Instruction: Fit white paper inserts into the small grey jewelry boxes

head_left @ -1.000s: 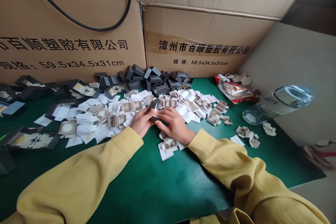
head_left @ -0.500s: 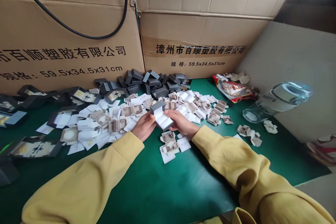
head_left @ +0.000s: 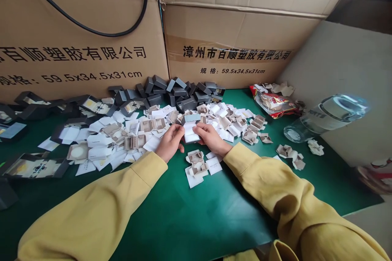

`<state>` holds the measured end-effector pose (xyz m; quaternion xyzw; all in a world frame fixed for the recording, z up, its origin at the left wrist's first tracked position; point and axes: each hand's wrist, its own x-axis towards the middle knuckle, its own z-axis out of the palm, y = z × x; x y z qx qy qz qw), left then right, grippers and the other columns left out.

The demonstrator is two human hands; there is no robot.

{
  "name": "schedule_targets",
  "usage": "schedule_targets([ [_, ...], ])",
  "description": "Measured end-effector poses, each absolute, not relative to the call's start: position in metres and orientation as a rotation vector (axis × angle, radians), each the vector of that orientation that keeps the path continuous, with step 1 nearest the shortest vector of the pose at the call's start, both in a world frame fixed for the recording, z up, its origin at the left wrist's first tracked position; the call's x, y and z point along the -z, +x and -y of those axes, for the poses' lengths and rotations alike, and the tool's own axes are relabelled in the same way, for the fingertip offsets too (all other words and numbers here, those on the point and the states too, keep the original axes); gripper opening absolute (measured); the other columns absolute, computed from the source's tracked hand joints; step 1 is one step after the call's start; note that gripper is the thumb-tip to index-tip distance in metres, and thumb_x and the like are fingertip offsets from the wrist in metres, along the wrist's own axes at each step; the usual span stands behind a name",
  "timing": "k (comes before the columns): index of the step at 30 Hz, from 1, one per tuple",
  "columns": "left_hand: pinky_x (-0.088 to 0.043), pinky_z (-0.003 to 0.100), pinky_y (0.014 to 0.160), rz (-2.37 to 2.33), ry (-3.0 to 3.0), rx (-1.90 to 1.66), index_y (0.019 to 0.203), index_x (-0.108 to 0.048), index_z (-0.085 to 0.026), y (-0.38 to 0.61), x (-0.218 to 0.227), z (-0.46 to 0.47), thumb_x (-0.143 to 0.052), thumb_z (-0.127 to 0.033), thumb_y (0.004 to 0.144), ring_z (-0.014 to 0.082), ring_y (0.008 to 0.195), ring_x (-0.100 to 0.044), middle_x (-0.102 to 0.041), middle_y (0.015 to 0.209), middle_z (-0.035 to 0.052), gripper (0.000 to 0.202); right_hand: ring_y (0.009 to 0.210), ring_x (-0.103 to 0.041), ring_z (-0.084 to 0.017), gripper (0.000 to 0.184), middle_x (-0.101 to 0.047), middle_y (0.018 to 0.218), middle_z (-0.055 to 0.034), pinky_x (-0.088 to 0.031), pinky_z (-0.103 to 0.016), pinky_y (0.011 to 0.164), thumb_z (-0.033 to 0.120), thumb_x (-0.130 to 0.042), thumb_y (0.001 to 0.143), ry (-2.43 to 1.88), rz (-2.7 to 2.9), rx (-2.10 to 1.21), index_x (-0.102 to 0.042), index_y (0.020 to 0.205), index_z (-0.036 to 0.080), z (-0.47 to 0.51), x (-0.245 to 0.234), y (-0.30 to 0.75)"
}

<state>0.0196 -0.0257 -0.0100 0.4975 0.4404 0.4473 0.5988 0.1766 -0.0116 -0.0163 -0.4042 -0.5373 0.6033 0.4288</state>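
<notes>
Between my two hands is a small grey box (head_left: 191, 118) with its lid raised and a white insert (head_left: 190, 134) inside. My right hand (head_left: 211, 138) grips the box's right side, its thumb on the white insert. On the other side, my left hand (head_left: 172, 140) is closed, with thumb and fingers at the box's left edge. Just below lies an unfolded cardboard insert (head_left: 197, 164) beside a printed white card (head_left: 214, 166). Behind the hands spreads a heap of white cards and folded cardboard inserts (head_left: 148, 125).
Dark small boxes (head_left: 186, 94) are piled against large cardboard cartons (head_left: 226, 36). More open dark boxes (head_left: 36, 169) lie at left. To the right are a red snack packet (head_left: 274, 104), a clear bottle (head_left: 327, 116) and crumpled paper (head_left: 315, 147) on the green table (head_left: 190, 220).
The small box has turned to face me more squarely, and its lid now stands toward the back. My left hand has shifted slightly, its fingers curling at the box's edge.
</notes>
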Motion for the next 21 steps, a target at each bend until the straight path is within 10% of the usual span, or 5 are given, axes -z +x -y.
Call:
schedule_targets([
  [6,-0.032,0.016,0.029,-1.031,1.22,-0.872,0.087,-0.045,-0.018,0.019,0.007,0.026,-0.049,-0.046,0.08,0.0112,0.042,-0.052,-0.052,0.05,-0.0025,0.029,0.038,-0.036,-0.004,0.028,-0.039,0.049,0.0078,-0.026,-0.015,0.035,0.045,-0.051,0.079,-0.99,1.304,-1.528,-0.048,0.073,0.018,0.015,0.012,0.175],
  [21,-0.028,0.014,0.028,-1.022,1.211,-0.933,0.092,-0.041,-0.018,0.02,0.012,0.026,-0.047,-0.042,0.082,0.0105,0.039,-0.052,-0.054,0.048,-0.0037,0.027,0.043,-0.038,-0.002,0.031,-0.045,0.057,0.0073,-0.033,-0.015,0.04,0.043,-0.058,0.074,-0.975,1.377,-1.574,-0.052,0.088,0.017,0.015,0.01,0.173],
])
